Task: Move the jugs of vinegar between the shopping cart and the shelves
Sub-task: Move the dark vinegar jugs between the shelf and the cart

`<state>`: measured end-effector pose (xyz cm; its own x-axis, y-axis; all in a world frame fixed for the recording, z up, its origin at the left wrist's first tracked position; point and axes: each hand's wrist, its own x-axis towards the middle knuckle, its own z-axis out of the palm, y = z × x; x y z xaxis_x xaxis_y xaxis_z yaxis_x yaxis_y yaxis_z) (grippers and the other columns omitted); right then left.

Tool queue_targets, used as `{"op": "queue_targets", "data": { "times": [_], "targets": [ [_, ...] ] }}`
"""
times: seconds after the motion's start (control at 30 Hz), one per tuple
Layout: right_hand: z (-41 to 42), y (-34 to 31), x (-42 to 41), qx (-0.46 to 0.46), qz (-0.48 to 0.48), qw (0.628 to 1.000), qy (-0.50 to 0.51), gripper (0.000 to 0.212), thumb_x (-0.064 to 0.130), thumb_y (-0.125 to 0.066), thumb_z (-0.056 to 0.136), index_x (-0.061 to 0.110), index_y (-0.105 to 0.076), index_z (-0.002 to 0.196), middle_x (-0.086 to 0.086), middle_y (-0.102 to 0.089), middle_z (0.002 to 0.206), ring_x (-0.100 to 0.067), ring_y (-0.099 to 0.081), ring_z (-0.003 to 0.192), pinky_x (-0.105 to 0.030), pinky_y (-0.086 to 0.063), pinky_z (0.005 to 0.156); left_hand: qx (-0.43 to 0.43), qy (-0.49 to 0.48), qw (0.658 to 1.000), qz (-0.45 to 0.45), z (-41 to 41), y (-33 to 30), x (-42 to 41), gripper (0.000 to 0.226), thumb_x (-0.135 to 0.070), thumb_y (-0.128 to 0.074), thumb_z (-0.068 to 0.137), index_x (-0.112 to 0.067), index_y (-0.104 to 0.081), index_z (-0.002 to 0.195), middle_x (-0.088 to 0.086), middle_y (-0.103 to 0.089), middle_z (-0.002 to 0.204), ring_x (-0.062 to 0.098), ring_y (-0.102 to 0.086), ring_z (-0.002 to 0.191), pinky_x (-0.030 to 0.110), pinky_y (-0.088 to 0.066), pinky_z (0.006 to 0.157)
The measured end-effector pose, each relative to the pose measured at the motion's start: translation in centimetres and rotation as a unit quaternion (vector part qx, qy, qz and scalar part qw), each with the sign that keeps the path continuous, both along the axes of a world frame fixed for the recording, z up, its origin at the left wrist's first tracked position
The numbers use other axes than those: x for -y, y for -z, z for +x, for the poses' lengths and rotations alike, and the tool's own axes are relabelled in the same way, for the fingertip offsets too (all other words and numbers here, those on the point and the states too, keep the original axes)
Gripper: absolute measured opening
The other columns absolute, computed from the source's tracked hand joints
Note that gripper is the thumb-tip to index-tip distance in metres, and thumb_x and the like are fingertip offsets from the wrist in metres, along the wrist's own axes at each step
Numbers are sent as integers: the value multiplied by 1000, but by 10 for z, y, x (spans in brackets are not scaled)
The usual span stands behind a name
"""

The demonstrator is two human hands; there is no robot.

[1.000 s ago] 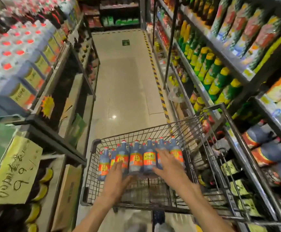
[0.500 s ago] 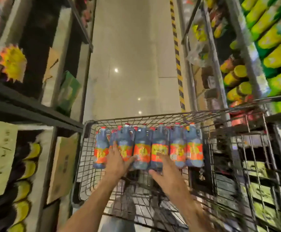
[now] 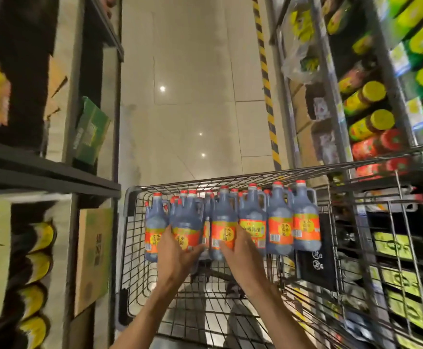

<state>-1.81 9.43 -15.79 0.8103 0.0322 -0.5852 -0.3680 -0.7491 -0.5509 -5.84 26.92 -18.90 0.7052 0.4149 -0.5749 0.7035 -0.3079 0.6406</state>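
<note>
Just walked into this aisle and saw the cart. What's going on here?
A person is reaching into a wire shopping cart that holds a row of dark vinegar jugs with red caps and orange labels. The left hand and right hand each touch the front of a jug in that row. None is lifted yet. Stocked shelves stand on both sides of the aisle.

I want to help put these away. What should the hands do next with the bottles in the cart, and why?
Probably close each hand around one jug and lift it out. The left hand and right hand already rest with spread fingers on the front jugs of vinegar, which stand upright in a row at the far end of the shopping cart. Neither hand seems to grip a jug yet.
</note>
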Motion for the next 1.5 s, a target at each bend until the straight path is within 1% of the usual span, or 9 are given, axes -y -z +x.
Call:
{"op": "queue_targets", "data": {
  "times": [0.13, 0.27, 0.37, 0.57, 0.73, 0.9, 1.03, 1.2, 1.5],
  "targets": [
    [-1, 11, -33, 57, -73, 995, 35, 38, 30, -73, 92, 12, -50, 116, -6, -51, 104, -19, -49, 91, -23, -43, 70, 47, -22, 998, -28, -21, -20, -13, 74, -26, -95, 61, -33, -51, 121, -7, -69, 96, 6, -70, 78, 29, -59, 65],
    [3, 23, -43, 9, -150, 988, 40, 65, 43, -78, 86, 7, -44, 128, -11, -45, 122, -26, -41, 109, -38, -46, 90, 64, -48, 995, -63, -34, -29, -26, 78, -53, -96, 56, -38, -53, 119, -1, -72, 97, 19, -72, 76, 48, -60, 65],
    [11, 30, -43, -24, -163, 984, 67, 76, 49, -83, 79, 9, -41, 129, -11, -41, 129, -27, -40, 114, -39, -49, 88, 74, -54, 994, -56, -35, -40, -28, 76, -68, -90, 50, -46, -50, 111, -1, -69, 93, 20, -70, 72, 40, -60, 63],
    [3, 33, -54, 27, -198, 979, 47, 85, 49, -91, 68, 12, -40, 126, -10, -55, 121, -29, -51, 109, -45, -54, 87, 76, -30, 996, -21, -49, -25, -41, 68, -19, -97, 62, -44, -51, 106, -1, -70, 86, 19, -68, 65, 39, -59, 57],
    [1, 40, -56, 26, -153, 986, 60, 90, 44, -92, 68, 11, -38, 132, -6, -55, 119, -26, -53, 106, -44, -55, 84, 43, -38, 998, 9, -61, -23, -43, 69, -17, -94, 61, -39, -47, 106, 0, -64, 94, 17, -67, 74, 37, -59, 63],
    [11, 51, -54, -22, -130, 990, 47, 93, 42, -93, 68, 12, -34, 134, -6, -43, 123, -22, -55, 89, -23, -41, 55, 13, -23, 999, 35, -67, -23, -43, 80, -30, -94, 61, -36, -39, 119, -3, -54, 105, 16, -63, 83, 35, -59, 67],
    [14, 51, -51, -61, -106, 990, 75, 90, 47, -93, 62, 17, -38, 127, -1, -57, 110, -26, -65, 89, -39, -58, 66, 11, -9, 999, 43, -65, -27, -43, 81, -31, -94, 62, -36, -40, 122, -6, -54, 105, 12, -62, 84, 26, -57, 67],
    [11, 60, -36, -145, -53, 981, 115, 84, 63, -82, 41, 17, -62, 108, 2, -71, 83, -17, -70, 65, -32, -60, 57, 7, -1, 1000, 8, -53, -39, -43, 79, -53, -88, 51, -38, -47, 117, -4, -65, 100, 12, -69, 78, 37, -62, 64],
    [-29, -47, 14, -80, 21, 974, 211, 88, 69, -80, 52, 26, -45, 121, 6, -70, 102, -19, -70, 89, -40, -58, 81, 83, 90, 992, 28, -31, -96, -7, 80, -60, -88, 60, -36, -47, 124, -10, -65, 104, 6, -66, 83, 35, -57, 69]
  ]
}}
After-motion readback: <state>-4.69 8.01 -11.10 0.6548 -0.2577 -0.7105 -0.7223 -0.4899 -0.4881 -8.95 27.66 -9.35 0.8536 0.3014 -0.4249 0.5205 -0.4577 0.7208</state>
